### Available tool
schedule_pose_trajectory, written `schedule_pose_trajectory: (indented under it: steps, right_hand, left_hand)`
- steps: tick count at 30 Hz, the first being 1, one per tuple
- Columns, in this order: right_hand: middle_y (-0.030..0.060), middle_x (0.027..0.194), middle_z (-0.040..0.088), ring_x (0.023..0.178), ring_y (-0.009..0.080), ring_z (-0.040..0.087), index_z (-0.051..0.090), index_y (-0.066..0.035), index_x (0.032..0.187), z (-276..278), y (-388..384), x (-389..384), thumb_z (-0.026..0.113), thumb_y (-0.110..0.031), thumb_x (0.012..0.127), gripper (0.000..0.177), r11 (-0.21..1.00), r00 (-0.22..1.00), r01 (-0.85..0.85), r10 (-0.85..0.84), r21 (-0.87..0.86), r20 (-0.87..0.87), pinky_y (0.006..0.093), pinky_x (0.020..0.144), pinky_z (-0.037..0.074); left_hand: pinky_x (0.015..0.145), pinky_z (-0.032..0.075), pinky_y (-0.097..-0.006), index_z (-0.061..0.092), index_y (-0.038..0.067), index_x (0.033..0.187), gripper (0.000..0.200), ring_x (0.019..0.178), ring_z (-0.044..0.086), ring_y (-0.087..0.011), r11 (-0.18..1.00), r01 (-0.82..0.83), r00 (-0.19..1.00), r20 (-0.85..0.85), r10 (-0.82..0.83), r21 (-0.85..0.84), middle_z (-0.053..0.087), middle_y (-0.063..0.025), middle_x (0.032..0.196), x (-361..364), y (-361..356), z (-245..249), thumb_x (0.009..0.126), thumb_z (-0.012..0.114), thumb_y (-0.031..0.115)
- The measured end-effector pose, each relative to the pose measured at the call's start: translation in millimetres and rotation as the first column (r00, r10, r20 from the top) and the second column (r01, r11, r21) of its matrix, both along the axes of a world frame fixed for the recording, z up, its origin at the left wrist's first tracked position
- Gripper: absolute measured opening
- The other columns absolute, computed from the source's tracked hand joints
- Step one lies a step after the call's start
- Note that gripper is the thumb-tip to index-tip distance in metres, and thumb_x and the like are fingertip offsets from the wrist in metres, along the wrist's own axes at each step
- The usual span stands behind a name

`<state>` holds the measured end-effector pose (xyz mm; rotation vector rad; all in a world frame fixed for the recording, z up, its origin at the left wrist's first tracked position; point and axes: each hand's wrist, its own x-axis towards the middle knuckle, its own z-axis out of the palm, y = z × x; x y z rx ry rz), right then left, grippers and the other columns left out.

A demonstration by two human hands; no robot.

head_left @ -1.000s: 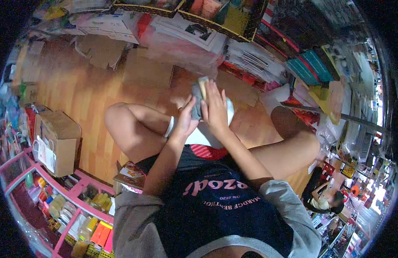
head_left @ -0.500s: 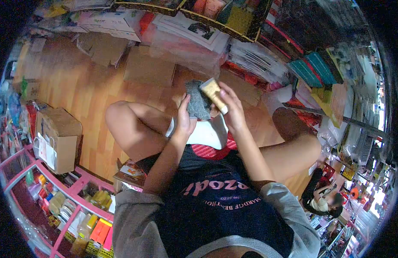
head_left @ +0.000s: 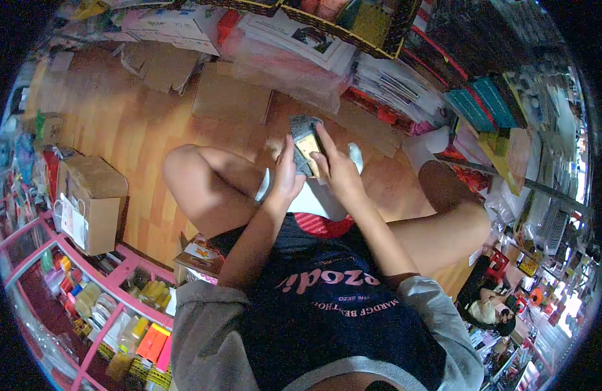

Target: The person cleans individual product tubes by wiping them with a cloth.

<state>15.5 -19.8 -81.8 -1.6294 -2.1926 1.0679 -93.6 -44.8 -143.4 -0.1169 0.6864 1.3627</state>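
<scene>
My left hand [head_left: 287, 173] is closed on a grey, rough-looking cloth [head_left: 301, 122], held upright over my lap. In my right hand [head_left: 340, 174] is a small yellow squeeze tube [head_left: 307, 146], lying flat against the cloth, its lower end hidden by fingers. The right fingers wrap round the tube and the cloth's right edge. Below the hands, a white object [head_left: 317, 199] rests between my crossed legs; its kind cannot be made out. Behind it shows a red ridged surface [head_left: 322, 225].
A cardboard box [head_left: 92, 202] stands on the wooden floor at left. Pink-framed compartments [head_left: 112, 287] hold bottles and small goods at lower left. Flattened cardboard [head_left: 231, 98], stacked packets [head_left: 392, 85] and a basket [head_left: 353, 36] lie ahead. Another person [head_left: 486, 309] is at far right.
The tube has moved left from beside the cloth to lie against it, and my hands have come closer together. The view has shifted slightly.
</scene>
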Motion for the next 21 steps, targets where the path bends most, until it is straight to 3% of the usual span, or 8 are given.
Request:
schedule_pose_trajectory:
  steps: [3,7,9,10,12,13,15,21]
  right_hand:
    - [0.0233,0.075,0.055,0.065,0.0373,0.055,0.032,-0.023,0.125,-1,2,5,0.046,-0.036,0.082,0.048,0.997,0.997,-0.064,0.061,0.053,0.052,0.0452,0.056,0.042]
    - [0.0224,0.081,0.054,0.07,0.036,0.054,0.039,-0.025,0.121,17,1,6,0.05,-0.033,0.079,0.045,0.99,0.978,-0.093,0.07,0.105,0.199,0.0418,0.06,0.043]
    - [0.0168,0.1,0.051,0.091,0.032,0.05,0.042,-0.023,0.12,19,0,7,0.056,-0.03,0.075,0.047,0.97,0.938,-0.174,0.11,0.169,0.329,0.0358,0.071,0.042]
    - [0.0168,0.1,0.051,0.091,0.032,0.05,0.042,-0.023,0.12,16,0,9,0.056,-0.03,0.075,0.047,0.971,0.938,-0.173,0.111,0.167,0.328,0.0358,0.071,0.042]
    - [0.0157,0.111,0.046,0.096,0.0316,0.045,0.046,-0.016,0.117,13,1,12,0.061,-0.031,0.07,0.052,0.922,0.966,-0.21,0.144,0.325,0.217,0.0373,0.078,0.04]
    - [0.0157,0.111,0.046,0.096,0.0316,0.045,0.046,-0.016,0.117,15,4,14,0.061,-0.031,0.07,0.052,0.923,0.966,-0.209,0.142,0.325,0.217,0.0373,0.078,0.04]
    - [0.0167,0.119,0.041,0.102,0.034,0.042,0.041,-0.008,0.12,25,9,20,0.066,-0.038,0.062,0.07,0.912,0.936,-0.342,0.311,0.227,0.162,0.0404,0.085,0.035]
    - [0.0177,0.127,0.032,0.116,0.0356,0.031,0.024,-0.006,0.128,39,11,22,0.073,-0.044,0.048,0.102,0.879,0.852,-0.475,0.446,0.046,0.272,0.0438,0.093,0.027]
  left_hand:
    - [0.084,0.038,-0.0322,0.045,0.005,0.112,0.042,0.097,0.05,-0.0176,0.999,0.031,0.995,-0.094,-0.032,-0.017,0.052,-0.0077,0.107,0,0,-2,0.088,0.034,0.038]
    - [0.081,0.04,-0.031,0.044,0.005,0.112,0.043,0.092,0.052,-0.0169,0.998,0.057,0.979,-0.197,-0.059,-0.02,0.053,-0.007,0.103,3,0,6,0.087,0.036,0.039]
    - [0.079,0.041,-0.0306,0.043,0.004,0.113,0.045,0.088,0.052,-0.0164,0.996,0.052,0.962,-0.264,-0.069,-0.071,0.054,-0.006,0.098,5,1,4,0.087,0.036,0.041]
    - [0.079,0.041,-0.0306,0.043,0.004,0.113,0.045,0.088,0.052,-0.0164,0.996,0.052,0.962,-0.265,-0.07,-0.073,0.054,-0.006,0.098,6,0,1,0.087,0.036,0.041]
    - [0.08,0.041,-0.0309,0.042,0.004,0.114,0.046,0.089,0.052,-0.0161,0.991,0.125,0.971,-0.198,-0.133,-0.054,0.053,-0.0063,0.097,6,-1,3,0.087,0.036,0.041]
    - [0.08,0.041,-0.0309,0.042,0.004,0.114,0.046,0.089,0.052,-0.0161,0.99,0.127,0.971,-0.198,-0.135,-0.054,0.053,-0.0063,0.097,5,-1,8,0.087,0.036,0.041]
    - [0.081,0.041,-0.0324,0.042,0.004,0.113,0.047,0.092,0.051,-0.0168,0.971,0.17,0.955,-0.215,-0.204,-0.167,0.053,-0.0078,0.1,4,-1,20,0.086,0.036,0.042]
    - [0.083,0.041,-0.0349,0.041,0.003,0.113,0.051,0.097,0.051,-0.0189,0.987,0.146,0.973,-0.171,-0.155,-0.063,0.051,-0.01,0.107,7,-1,11,0.084,0.037,0.045]
